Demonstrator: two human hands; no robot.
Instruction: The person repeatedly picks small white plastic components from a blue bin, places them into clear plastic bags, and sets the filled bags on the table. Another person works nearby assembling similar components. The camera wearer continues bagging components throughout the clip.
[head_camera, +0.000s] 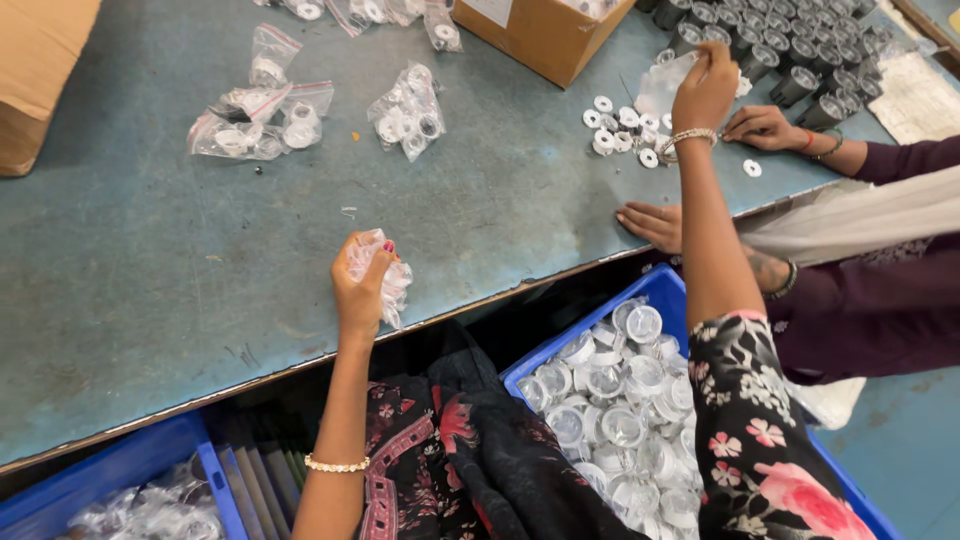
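The left hand (362, 288) is clenched around a crumpled clear plastic bag (385, 275); the right hand (706, 88), beyond it, pinches another clear bag (667, 82) above white rings (620, 128).

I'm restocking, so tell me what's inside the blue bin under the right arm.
The blue bin holds a heap of bagged clear round caps. The sleeve covers its right side, and anything beneath the top layer is hidden.

Two blue crates (655, 290) sit below the table (150, 250) edge. On the table: two boxes (540, 35), about ten loose white rings (620, 130), and four hands (705, 90).
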